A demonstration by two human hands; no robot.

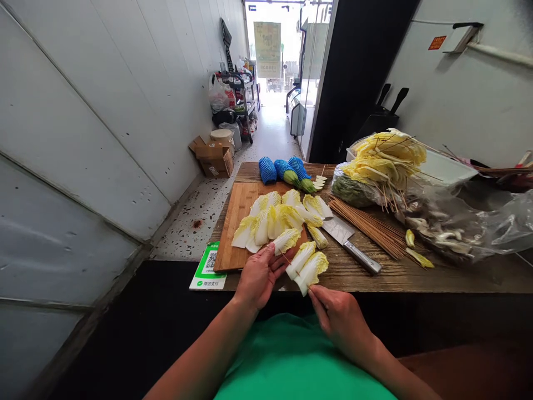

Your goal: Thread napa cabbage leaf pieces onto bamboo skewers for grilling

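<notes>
My left hand (256, 278) pinches a yellow-white cabbage leaf (288, 241) between thumb and fingers, just over the front of the cutting board (233, 222). Beside it, my right hand (343, 311) has its fingers closed at the near end of a thin skewer, mostly hidden by the two cabbage leaves (310, 268) threaded on it. The skewer's tip appears close to the left hand's leaf; whether it touches cannot be made out. More loose cabbage leaves (270, 219) lie spread on the board. A cleaver (352, 244) rests to the right of them.
Bamboo skewers (368, 225) lie in a bundle on the wooden table (458, 280). Behind them are filled cabbage skewers (385, 158) and a plastic bag of mushrooms (452, 228). Vegetables in blue foam nets (285, 171) line the back edge. A green payment card (208, 269) sits at left.
</notes>
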